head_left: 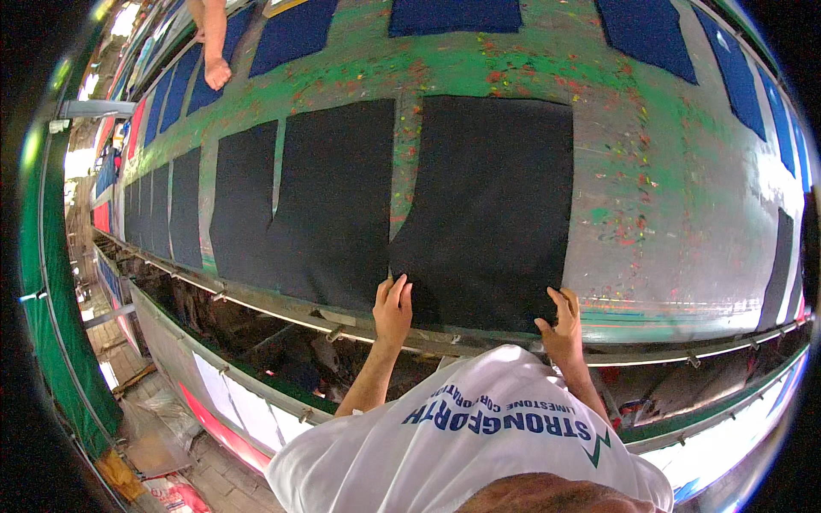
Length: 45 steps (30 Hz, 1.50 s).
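1. Closest in, at 6 o'clock, there's a white printed shirt filling the bottom of the view, with both forearms reaching up and away from it.

2. Left hand lies flat on the near left corner of a black cloth panel, fingers straight and close together, pressing rather than gripping. Right hand sits at the near right corner, about 5 o'clock from the panel's middle, fingers hooked over the edge. I can't tell if it's actually pinching the cloth or just resting on it.

3. That panel lies near the front edge of the long bench, dead centre in view. It looks flat and matte, roughly rectangular, with no obvious wrinkles, so I'd guess it's pretty much laid out and only the near edge is getting squared up.

4. Out at 9 to 10 o'clock a row of matching black panels is already down side by side, some overlapping a little. To the right of the held one the bench is bare, so I reckon that stretch is what's left.

5. The bench top is green and grey, hard-looking, speckled all over with red and yellow paint.

6. Farthest out, at 12 o'clock, there are blue panels, and another person's hand at 11.
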Available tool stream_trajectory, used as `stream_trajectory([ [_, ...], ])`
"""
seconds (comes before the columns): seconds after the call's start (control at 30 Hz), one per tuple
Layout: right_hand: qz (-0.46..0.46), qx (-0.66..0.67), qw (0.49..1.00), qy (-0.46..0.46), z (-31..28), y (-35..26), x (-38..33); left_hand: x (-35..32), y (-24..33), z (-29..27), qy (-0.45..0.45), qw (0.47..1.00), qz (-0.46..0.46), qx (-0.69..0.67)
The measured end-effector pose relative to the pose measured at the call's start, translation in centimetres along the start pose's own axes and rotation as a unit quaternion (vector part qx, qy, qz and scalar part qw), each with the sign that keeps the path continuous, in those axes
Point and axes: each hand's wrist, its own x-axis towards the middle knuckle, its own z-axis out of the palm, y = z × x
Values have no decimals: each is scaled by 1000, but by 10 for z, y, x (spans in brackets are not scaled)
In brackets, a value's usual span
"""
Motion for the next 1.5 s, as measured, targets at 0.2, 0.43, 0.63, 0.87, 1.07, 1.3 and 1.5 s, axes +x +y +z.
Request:
stream_trajectory([
  [0.2, 19, -15, 1000, 3, 3, -4, -7, -3, 0, 2, 10, 999, 0, 41],
  [0.43, 27, -30, 999, -5, 0, -8, -7, -4, 1, -5, -25, 999, -5, 42],
  [0.63, 36, -36, 999, -9, -1, -14, -6, -3, 0, -6, -24, 998, 15, 51],
  [0.87, 8, -35, 999, 11, 2, -8, -6, -9, 0, -4, -33, 999, -21, 32],
  [1.07, 14, -26, 1000, 3, 0, -8, -6, -11, -6, -2, -24, 996, 26, 78],
  [1.3, -2, -79, 997, 21, -2, -21, -3, 7, 16, -8, -37, 994, 3, 103],
  [1.5, -207, -196, 958, 16, 10, -38, 58, 67, 63, 30, -164, 966, 193, 43],
])
